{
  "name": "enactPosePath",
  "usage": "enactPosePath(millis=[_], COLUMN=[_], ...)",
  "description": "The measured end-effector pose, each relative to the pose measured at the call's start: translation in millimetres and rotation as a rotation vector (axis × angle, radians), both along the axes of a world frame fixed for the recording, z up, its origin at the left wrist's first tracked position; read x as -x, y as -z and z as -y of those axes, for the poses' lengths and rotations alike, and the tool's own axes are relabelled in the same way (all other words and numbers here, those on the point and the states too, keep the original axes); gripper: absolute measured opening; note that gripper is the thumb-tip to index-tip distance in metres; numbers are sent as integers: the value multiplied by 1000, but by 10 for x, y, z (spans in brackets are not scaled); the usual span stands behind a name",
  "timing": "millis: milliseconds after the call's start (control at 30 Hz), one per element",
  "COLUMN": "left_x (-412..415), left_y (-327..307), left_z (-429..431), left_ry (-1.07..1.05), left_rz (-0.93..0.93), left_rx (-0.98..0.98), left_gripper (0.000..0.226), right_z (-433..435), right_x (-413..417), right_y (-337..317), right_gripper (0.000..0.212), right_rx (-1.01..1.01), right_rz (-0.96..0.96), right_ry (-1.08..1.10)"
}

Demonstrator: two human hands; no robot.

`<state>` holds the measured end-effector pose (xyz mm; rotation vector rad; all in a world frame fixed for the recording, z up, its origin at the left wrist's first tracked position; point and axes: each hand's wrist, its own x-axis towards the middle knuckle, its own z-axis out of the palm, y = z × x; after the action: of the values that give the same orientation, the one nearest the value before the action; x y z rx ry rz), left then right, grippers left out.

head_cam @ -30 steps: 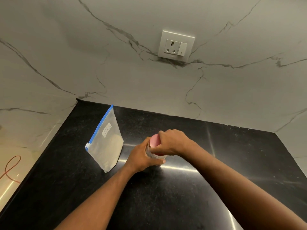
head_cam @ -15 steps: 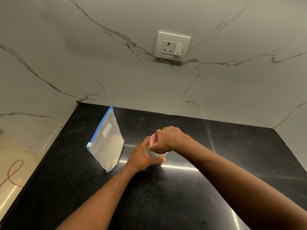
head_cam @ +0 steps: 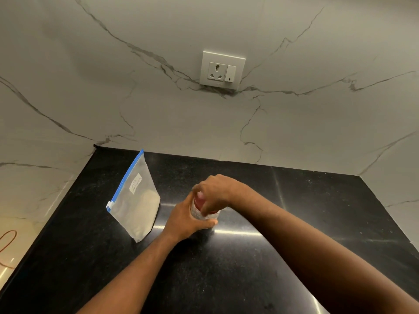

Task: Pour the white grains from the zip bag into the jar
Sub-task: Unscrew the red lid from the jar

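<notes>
A small clear jar (head_cam: 209, 215) with a red lid (head_cam: 200, 202) stands on the black counter (head_cam: 226, 268), mostly hidden by my hands. My left hand (head_cam: 187, 219) wraps around the jar's body from the left. From above, my right hand (head_cam: 215, 191) is closed over the lid. A clear zip bag (head_cam: 136, 205) with a blue zip strip and a white label stands upright to the left of the jar, apart from both hands. Pale grains show in its lower part.
Marble walls close the counter at the back, left and right. A white wall socket (head_cam: 223, 70) sits above the counter. The counter's left edge drops to a pale floor with a red cable (head_cam: 9, 243).
My right hand has shifted around the lid, with the fingers turned further over it. The jar and bag stay in place; the camera has tilted slightly.
</notes>
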<state>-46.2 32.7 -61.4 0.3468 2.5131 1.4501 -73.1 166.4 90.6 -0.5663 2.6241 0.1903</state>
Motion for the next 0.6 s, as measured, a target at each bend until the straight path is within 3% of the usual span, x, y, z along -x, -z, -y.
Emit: enactPosePath(millis=[100,200,267,400,500,600], left_x=[-19,-19,-9,6,5,-17], left_y=[-21,-70,-54,-40,-53,-74], left_z=[4,14,15,-4,-14,-48], left_ry=[6,18,14,-24,-42,-50], left_rz=[-17,-40,-35,-40,-24,-12], left_rx=[8,-2,-22,-43,-25,0], left_gripper=[95,85,87,93,101,105], right_z=[-92,-244,-454,-952,-1115,-1159], right_x=[-84,-188,-198,-357,-529,-663], right_y=[-111,-126,-148,130,688,1184], right_gripper=[74,73,74,63,49,42], right_rx=[-14,158,348,884,949,890], right_rz=[-79,-229,-268,-348,-488,-444], right_ry=[-254,-333,-139,459,747,837])
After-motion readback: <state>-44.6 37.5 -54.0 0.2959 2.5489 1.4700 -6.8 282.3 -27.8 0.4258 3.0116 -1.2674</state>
